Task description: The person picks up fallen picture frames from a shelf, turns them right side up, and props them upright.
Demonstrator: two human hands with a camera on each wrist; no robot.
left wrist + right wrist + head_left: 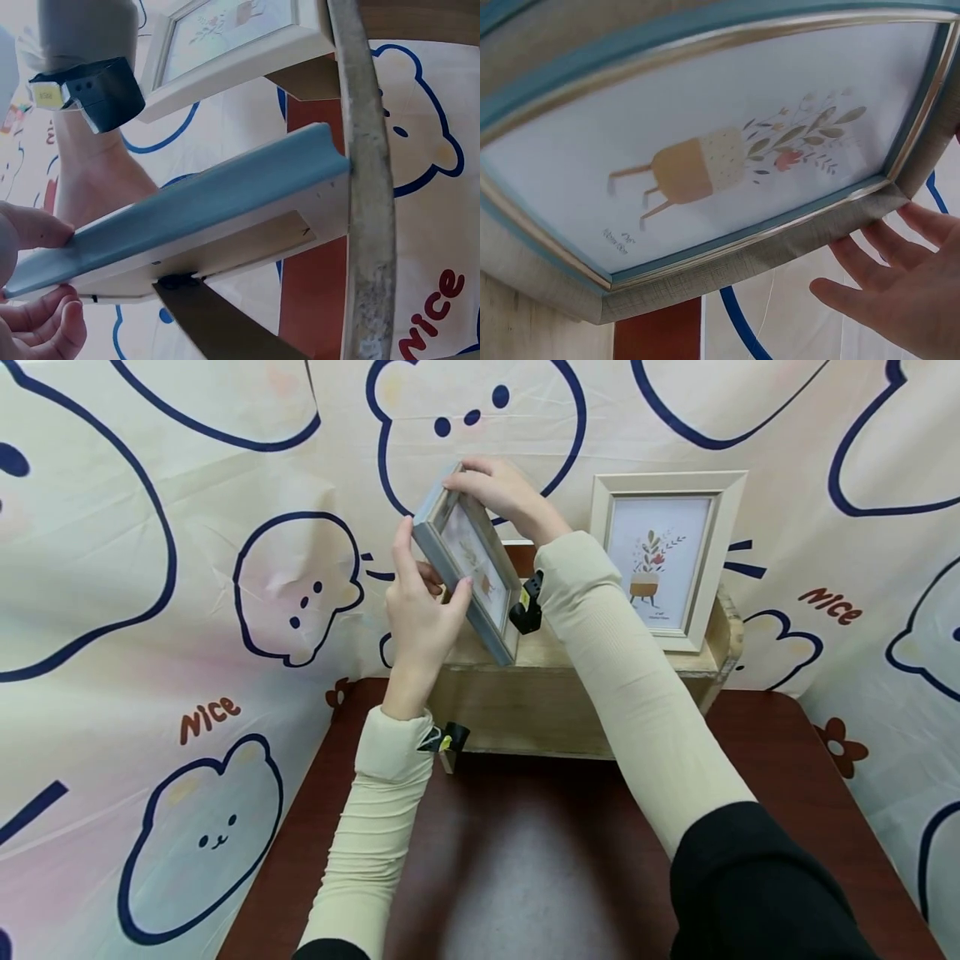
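Note:
A blue-grey picture frame (480, 560) with a potted-plant print stands turned and tilted over the left end of a wooden shelf (540, 652). My left hand (422, 602) pinches its near side edge, thumb on one face and fingers on the other. At the top corner my right hand (502, 493) grips the frame, its fingers (877, 247) reaching behind the border. In the left wrist view the frame's backing shows, with a brown stand leg (217, 322) folded out from it. The lower corner is right at the shelf edge (367, 225).
A cream picture frame (660, 560) with a similar print stands on the shelf's right end. The shelf sits at the back of a dark red-brown table (555, 860). Cloth printed with cartoon bears (300, 585) hangs behind and at both sides.

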